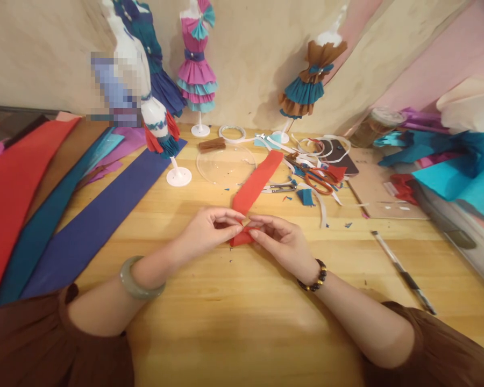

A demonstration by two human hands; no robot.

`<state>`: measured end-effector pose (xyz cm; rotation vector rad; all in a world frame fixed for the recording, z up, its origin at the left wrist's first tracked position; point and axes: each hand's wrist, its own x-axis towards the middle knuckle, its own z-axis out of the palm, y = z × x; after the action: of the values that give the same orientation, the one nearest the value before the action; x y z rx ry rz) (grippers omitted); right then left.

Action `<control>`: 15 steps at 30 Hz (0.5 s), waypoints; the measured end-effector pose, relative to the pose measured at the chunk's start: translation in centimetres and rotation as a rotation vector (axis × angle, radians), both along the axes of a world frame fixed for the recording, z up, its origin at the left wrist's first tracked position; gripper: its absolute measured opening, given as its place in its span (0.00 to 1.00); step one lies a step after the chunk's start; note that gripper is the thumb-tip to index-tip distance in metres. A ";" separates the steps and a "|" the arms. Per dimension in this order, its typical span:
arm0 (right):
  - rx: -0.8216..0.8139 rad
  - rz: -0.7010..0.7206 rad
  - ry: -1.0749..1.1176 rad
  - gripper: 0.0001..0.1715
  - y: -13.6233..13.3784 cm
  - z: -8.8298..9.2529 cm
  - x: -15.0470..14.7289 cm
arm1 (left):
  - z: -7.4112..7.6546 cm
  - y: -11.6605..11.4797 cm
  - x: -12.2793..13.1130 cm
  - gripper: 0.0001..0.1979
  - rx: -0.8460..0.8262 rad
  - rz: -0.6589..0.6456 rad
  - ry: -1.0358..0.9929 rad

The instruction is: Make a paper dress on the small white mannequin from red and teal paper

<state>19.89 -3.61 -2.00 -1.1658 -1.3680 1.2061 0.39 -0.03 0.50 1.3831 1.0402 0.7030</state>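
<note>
A long red crepe paper strip (258,180) runs from the middle of the table down to both hands. My left hand (215,228) pinches its near part between thumb and fingertips. Just beside it, my right hand (280,242) pinches the same strip, the fingertips of both hands nearly meeting. A short red end (240,238) of the strip shows below the fingers, apparently folded back. Closest on the left stands a small white mannequin (155,115) partly dressed in red and teal paper, on a round white base.
Coloured paper sheets (100,209) cover the left side. Dressed mannequins (197,64) stand along the wall. Orange-handled scissors (319,181), thread snips (280,187), white ribbon and scraps lie beyond my right hand. A pen (405,274) and a cardboard sheet (381,191) lie to the right.
</note>
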 end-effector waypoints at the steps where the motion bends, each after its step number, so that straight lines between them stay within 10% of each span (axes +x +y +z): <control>1: 0.005 -0.001 -0.001 0.17 0.0 0.0 0.0 | 0.1 -0.1 0.0 0.12 -0.002 -0.007 0.015; 15: 0.044 -0.042 0.078 0.12 0.0 -0.1 0.1 | 0.3 -0.1 -0.4 0.19 0.141 -0.107 0.129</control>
<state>19.96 -3.59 -2.06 -1.0997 -1.2996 1.1739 -0.01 -0.14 0.82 1.6114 1.0244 0.6246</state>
